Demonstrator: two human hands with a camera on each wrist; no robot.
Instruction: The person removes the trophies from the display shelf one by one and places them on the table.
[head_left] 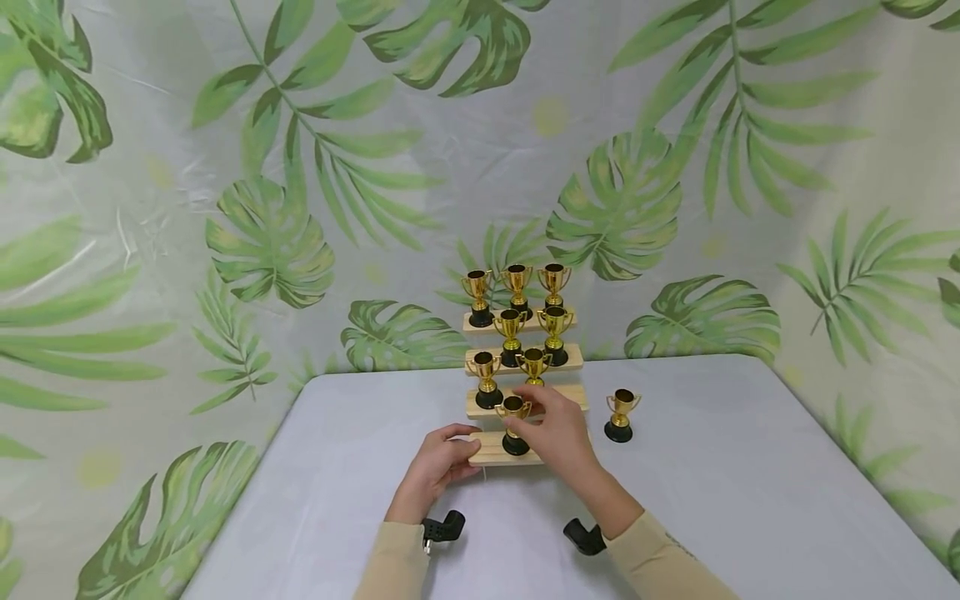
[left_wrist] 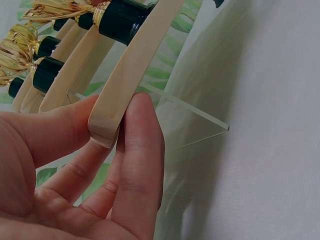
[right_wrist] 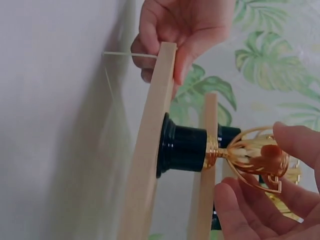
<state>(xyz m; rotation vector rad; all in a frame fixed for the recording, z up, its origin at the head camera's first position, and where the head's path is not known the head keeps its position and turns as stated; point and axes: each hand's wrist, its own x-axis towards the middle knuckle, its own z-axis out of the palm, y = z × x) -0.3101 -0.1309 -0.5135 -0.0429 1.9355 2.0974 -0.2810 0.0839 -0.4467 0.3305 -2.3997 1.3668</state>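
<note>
A wooden display stand rises in steps, and its lowest board (head_left: 491, 450) is pinched at the left end by my left hand (head_left: 438, 460). In the left wrist view, that hand's thumb and fingers (left_wrist: 142, 165) lie on opposite faces of the board. A small gold trophy (head_left: 514, 407) with a black base stands upright on this lowest board. My right hand (head_left: 558, 433) holds it by the cup, thumb and fingers on either side, as the right wrist view shows around the trophy's golden handles (right_wrist: 257, 155).
Several similar trophies (head_left: 517, 287) stand on the upper boards (head_left: 566, 398). One more trophy (head_left: 621, 415) stands on the white tablecloth (head_left: 712, 483) to the right of the stand. Clear supports (left_wrist: 200, 112) protrude beneath the lowest board. Behind hangs a leaf-patterned cloth (head_left: 480, 167).
</note>
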